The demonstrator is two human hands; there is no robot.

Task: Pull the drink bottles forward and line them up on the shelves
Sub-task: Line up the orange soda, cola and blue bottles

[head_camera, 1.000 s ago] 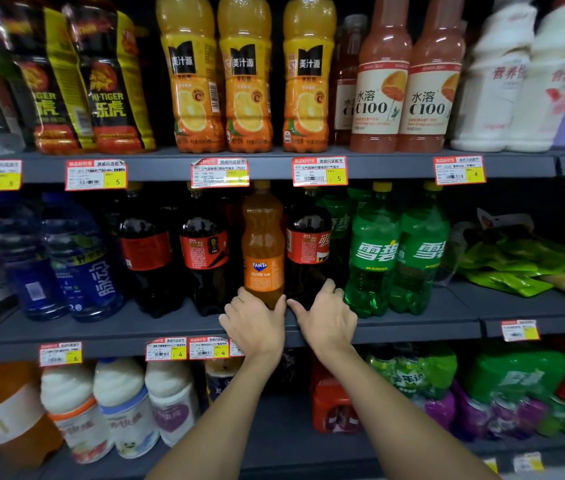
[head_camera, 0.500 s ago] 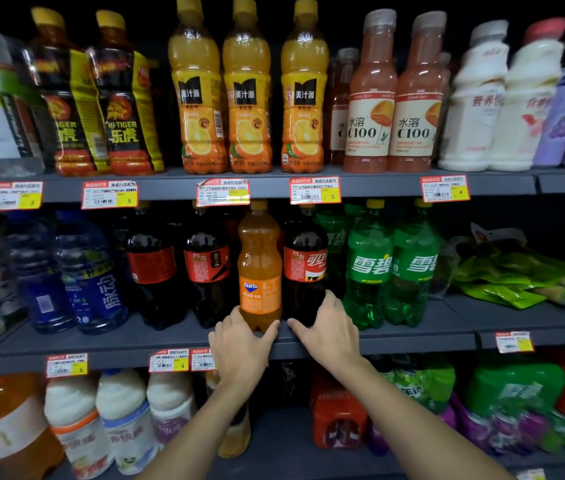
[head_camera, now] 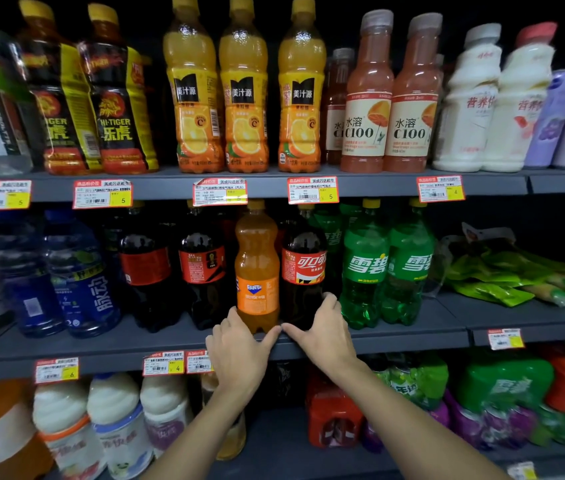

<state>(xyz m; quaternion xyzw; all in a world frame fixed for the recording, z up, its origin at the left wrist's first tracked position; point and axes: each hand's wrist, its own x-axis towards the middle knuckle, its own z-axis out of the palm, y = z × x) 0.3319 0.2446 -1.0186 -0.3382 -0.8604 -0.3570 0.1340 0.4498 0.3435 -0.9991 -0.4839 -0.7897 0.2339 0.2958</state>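
On the middle shelf point(head_camera: 170, 344), the orange Fanta bottle point(head_camera: 257, 271) and the cola bottle point(head_camera: 303, 268) just to its right are stood upright close to the near edge. Their bases are gripped, the Fanta by the left hand point(head_camera: 239, 351), the cola by the right hand point(head_camera: 324, 336), fingers curled round the sides, presumably so that both can be drawn level together.

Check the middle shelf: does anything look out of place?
Yes: a lone orange Fanta bottle stands between dark cola bottles in the cola row. Green bags lie flat at the right end.
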